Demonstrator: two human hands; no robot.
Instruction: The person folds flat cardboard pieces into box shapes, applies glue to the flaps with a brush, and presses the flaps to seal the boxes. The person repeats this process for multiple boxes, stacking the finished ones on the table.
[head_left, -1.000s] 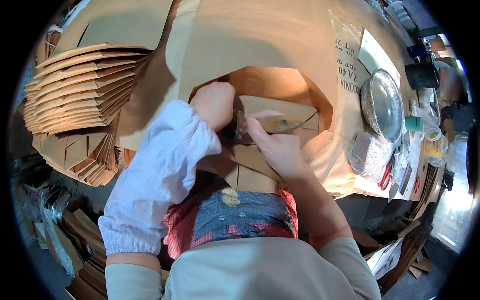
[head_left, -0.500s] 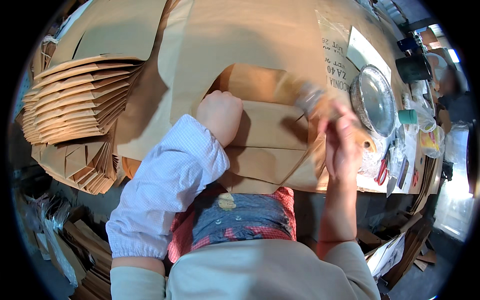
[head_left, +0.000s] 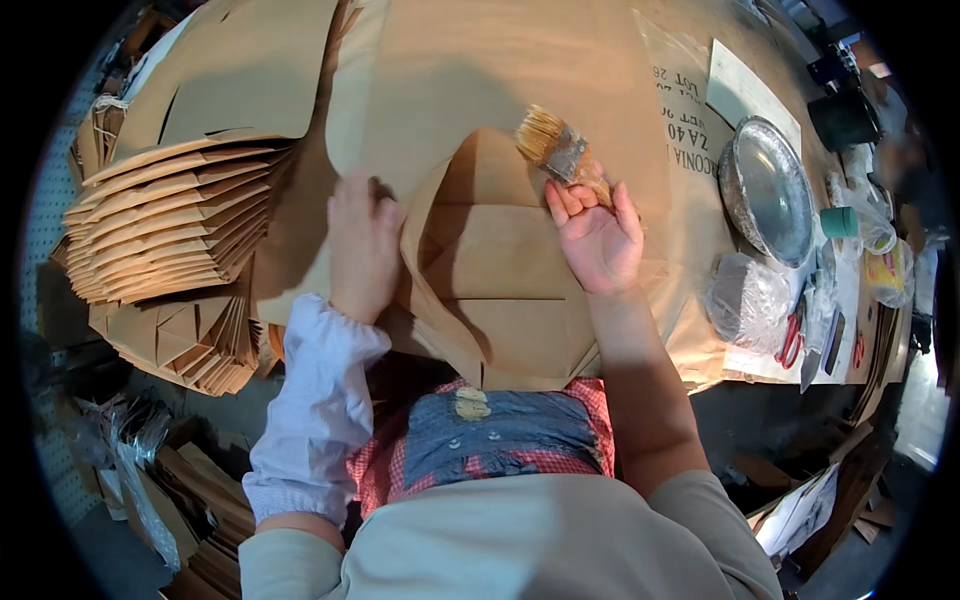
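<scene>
A brown kraft paper bag point(head_left: 520, 250) lies in front of me on the table, its open end folded out flat into flaps. My right hand point(head_left: 603, 245) is turned palm up beside its right edge. Its fingers are closed round a flat paste brush point(head_left: 565, 152), whose pale bristles point up and to the left, above the bag's far edge. My left hand point(head_left: 366, 250), in a white checked sleeve cover, is next to the bag's left side. Motion smears its fingers, so their grip does not show.
Stacked folded paper bags point(head_left: 180, 225) stand at the left. On the right are a metal bowl point(head_left: 768, 190), a clear plastic-wrapped bundle point(head_left: 748, 300), red-handled scissors point(head_left: 791, 340), a knife point(head_left: 818, 345) and a green-capped container point(head_left: 838, 222). Brown paper point(head_left: 430, 60) covers the table.
My left hand has moved from on top of the bag to its left side. The brush in my right hand has swung left and now points up-left, no longer blurred.
</scene>
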